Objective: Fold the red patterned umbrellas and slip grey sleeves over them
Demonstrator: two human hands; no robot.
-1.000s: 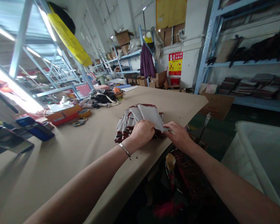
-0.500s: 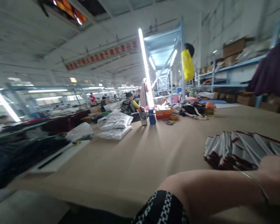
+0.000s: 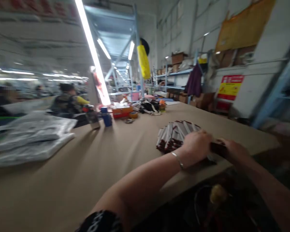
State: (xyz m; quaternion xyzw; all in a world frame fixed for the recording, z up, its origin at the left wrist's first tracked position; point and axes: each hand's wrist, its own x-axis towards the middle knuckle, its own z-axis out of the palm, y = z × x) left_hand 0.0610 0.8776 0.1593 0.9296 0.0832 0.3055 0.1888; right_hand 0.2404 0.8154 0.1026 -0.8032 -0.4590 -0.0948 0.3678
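Note:
A pile of pale fabric pieces with dark red edges (image 3: 172, 133) is fanned out on the brown table (image 3: 106, 154). My left hand (image 3: 198, 146), with a thin bracelet at the wrist, lies at the right end of this pile, its fingers curled over and partly hidden. Just to its right, my right hand (image 3: 232, 149) is closed on a dark red-brown edged piece (image 3: 218, 149) that spans the small gap between the hands. Blur hides the exact fingertips of both hands.
Plastic-wrapped packages (image 3: 38, 137) lie on the left of the table. Behind are a blue bottle (image 3: 106, 116), a dark bottle (image 3: 91, 117), a red-orange box (image 3: 122, 111), tape (image 3: 133, 114) and black-and-white cloth (image 3: 148, 106). A person (image 3: 66, 100) sits beyond the table.
The view has turned right, so the pile and bottles appear further left. Both my hands now show near the pile; before, only my left arm and a blurred hand were at the right edge.

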